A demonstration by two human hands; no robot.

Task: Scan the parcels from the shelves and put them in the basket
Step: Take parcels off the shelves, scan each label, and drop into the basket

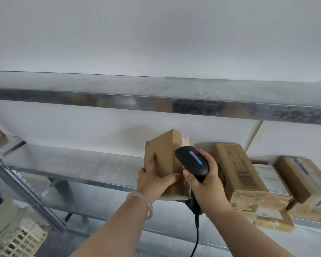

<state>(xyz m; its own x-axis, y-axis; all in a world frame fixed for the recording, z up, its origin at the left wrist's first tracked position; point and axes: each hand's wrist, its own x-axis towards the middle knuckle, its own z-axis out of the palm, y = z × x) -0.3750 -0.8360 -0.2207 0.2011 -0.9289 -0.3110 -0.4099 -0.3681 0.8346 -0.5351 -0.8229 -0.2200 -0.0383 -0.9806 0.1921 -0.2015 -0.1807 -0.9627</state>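
My left hand [154, 179] grips a brown cardboard parcel [166, 149], thumb on its front and fingers on its left side, holding it upright at the front edge of the metal shelf [72, 164]. My right hand [205, 179] holds a black corded barcode scanner [192, 159] right beside the parcel's right face, its blue and red light lit. The parcel's label side is mostly hidden behind the scanner. A cream lattice basket [20, 238] sits at the bottom left.
Several more cardboard parcels [239, 167] lie stacked on the shelf to the right, some with white labels. An upper shelf beam [156, 102] runs across above. A slanted metal upright [13, 177] stands at left. The scanner cable [196, 236] hangs down between my arms.
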